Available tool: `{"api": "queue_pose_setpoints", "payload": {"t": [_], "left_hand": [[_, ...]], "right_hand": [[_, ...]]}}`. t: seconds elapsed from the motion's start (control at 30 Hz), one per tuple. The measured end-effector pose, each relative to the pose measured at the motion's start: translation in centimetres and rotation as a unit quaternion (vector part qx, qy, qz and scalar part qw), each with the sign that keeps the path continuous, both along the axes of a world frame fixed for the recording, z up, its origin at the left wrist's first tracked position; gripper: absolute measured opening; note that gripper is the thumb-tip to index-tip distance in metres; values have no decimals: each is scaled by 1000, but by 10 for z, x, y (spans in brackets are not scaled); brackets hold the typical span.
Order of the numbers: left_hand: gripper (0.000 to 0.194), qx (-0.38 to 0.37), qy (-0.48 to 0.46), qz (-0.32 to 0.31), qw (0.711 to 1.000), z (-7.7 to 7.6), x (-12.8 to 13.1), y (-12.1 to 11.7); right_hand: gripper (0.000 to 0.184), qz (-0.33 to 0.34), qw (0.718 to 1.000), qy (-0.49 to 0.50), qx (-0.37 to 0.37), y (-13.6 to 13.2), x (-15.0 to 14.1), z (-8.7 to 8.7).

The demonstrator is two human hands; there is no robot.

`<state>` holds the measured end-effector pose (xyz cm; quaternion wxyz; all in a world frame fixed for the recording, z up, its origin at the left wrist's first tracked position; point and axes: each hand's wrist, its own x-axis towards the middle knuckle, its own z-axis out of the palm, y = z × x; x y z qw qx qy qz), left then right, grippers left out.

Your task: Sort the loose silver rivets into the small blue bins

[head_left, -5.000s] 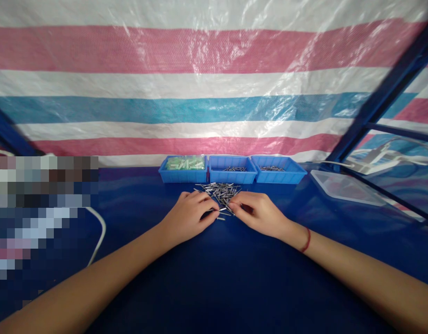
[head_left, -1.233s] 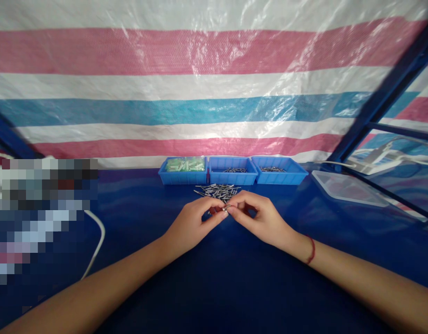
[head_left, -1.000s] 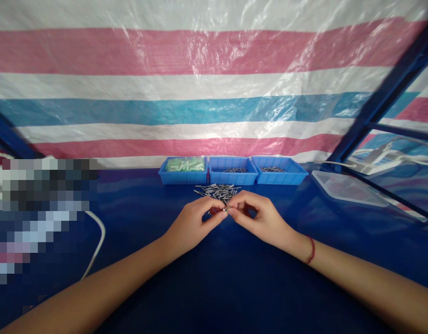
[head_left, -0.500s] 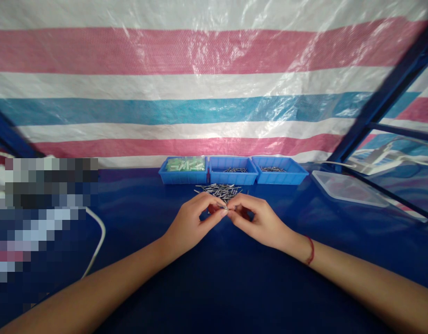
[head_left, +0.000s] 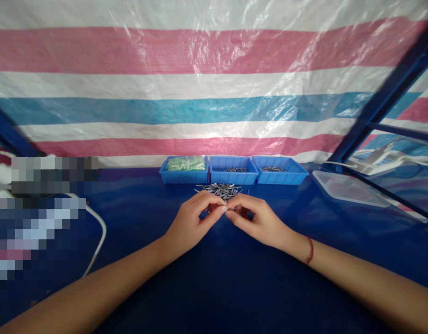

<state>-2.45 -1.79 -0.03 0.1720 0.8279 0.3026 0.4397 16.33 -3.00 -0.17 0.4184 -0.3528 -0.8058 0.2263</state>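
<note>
My left hand [head_left: 194, 216] and my right hand [head_left: 260, 216] meet at their fingertips in the middle of the view. Thumb and forefinger of each are pinched together, closed around something small and shiny that the fingers mostly hide; I cannot make out its kind. Just beyond the fingertips lies a loose pile of thin metal pins [head_left: 221, 189] on the dark blue table [head_left: 214, 287]. A red string bracelet [head_left: 310, 250] circles my right wrist.
Behind the pile stand a blue bin [head_left: 184, 178] with green and white pieces, a middle bin [head_left: 234, 178] and a right bin [head_left: 285, 178], both with metal pins. A clear plastic lid [head_left: 349, 188] lies at right. A white cable [head_left: 101, 227] curves at left.
Both hands stay in nearly the same place. The fingertips have shifted slightly around the small piece between them.
</note>
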Motion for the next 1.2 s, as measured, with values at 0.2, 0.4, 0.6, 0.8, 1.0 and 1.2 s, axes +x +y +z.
{"api": "queue_pose_setpoints", "payload": {"t": [0.2, 0.4, 0.6, 0.8, 1.0, 1.2], "left_hand": [[4, 1, -9, -6, 1000, 0, 1, -1], [4, 7, -2, -4, 1000, -1, 2, -1], [4, -3, 4, 18, 1000, -1, 1, 1], [5, -14, 9, 4, 1000, 0, 2, 0], [13, -23, 20, 13, 999, -2, 2, 0], [23, -42, 45, 23, 998, -5, 1, 2]], "right_hand": [[7, -8, 1000, 9, 1, 0, -1, -1], [5, -35, 999, 23, 1, 1, 0, -1], [4, -71, 995, 44, 62, -1, 3, 1], [7, -34, 990, 4, 134, -5, 5, 7], [18, -68, 994, -7, 83, 2, 8, 7], [20, -233, 966, -6, 110, 38, 49, 16]]}}
